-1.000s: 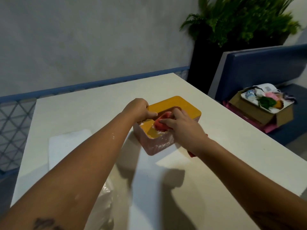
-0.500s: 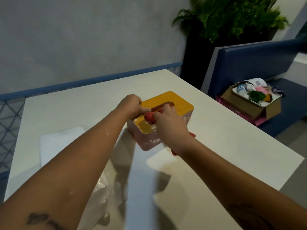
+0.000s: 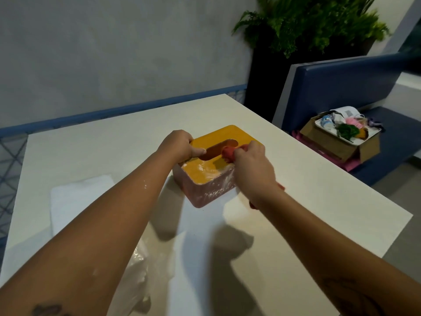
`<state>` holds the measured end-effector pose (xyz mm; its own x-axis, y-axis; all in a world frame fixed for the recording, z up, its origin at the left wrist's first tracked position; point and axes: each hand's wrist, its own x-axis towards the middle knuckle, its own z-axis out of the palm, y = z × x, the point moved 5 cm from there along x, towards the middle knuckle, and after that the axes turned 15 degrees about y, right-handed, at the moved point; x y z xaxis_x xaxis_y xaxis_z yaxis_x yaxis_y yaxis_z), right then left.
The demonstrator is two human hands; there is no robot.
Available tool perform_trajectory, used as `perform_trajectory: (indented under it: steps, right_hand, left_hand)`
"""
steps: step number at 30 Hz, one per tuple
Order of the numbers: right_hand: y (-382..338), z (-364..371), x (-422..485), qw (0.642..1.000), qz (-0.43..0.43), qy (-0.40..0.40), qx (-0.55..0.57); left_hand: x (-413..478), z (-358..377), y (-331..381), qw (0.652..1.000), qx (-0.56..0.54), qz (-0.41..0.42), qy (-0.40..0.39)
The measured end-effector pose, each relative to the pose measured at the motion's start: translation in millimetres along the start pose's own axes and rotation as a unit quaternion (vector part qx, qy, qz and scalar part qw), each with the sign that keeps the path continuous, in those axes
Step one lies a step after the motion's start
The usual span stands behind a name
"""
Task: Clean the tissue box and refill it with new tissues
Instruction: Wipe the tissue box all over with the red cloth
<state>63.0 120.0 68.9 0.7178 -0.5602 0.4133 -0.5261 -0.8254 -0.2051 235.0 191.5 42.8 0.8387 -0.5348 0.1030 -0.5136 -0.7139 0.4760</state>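
Note:
A pink tissue box [image 3: 213,189] with an orange lid [image 3: 225,137] and an oval slot stands in the middle of the white table [image 3: 307,185]. White foam or residue covers the near end of the lid and the near side wall. My left hand [image 3: 180,145] grips the lid's left edge, thumb on top. My right hand [image 3: 251,160] holds a bunched red cloth [image 3: 229,152] against the lid, right of the slot. A white stack of tissues [image 3: 75,201] lies left of the box.
Crumpled clear plastic wrap [image 3: 139,277] lies on the table near me. Right of the table stands a blue bench [image 3: 355,87] with an open cardboard box [image 3: 339,144] holding a tray of small items. A potted fern [image 3: 303,21] stands behind it.
My right hand has slid the red cloth from the lid's near end to the right side of the slot. The left hand keeps its hold.

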Motion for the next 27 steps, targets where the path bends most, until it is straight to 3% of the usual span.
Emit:
perform_trajectory:
  steps: [6, 10, 12, 16, 18, 27]
  right_hand:
    - [-46, -2, -24, 0.993, -0.119, -0.027, -0.013]
    - [-37, -4, -22, 0.976, -0.212, -0.054, -0.012]
    - [-18, -5, -13, 0.980, -0.193, -0.047, -0.029]
    - [15, -13, -4, 0.998, -0.034, -0.020, -0.048]
    - [8, -13, -10, 0.999, -0.005, -0.020, -0.035]
    - [-58, -23, -48, 0.987, -0.126, -0.095, 0.002]
  left_hand:
    - [0, -1, 0, 1.000, 0.004, 0.005, -0.003]
    - [-1, -1, 0, 1.000, 0.003, 0.003, -0.003]
    - [-2, -1, 0, 1.000, -0.003, 0.002, 0.002]
    - [-2, -1, -1, 1.000, 0.002, 0.002, 0.015]
    - [-1, -1, -1, 1.000, 0.003, 0.005, 0.014]
    - [-1, -1, 0, 1.000, 0.000, 0.011, 0.003]
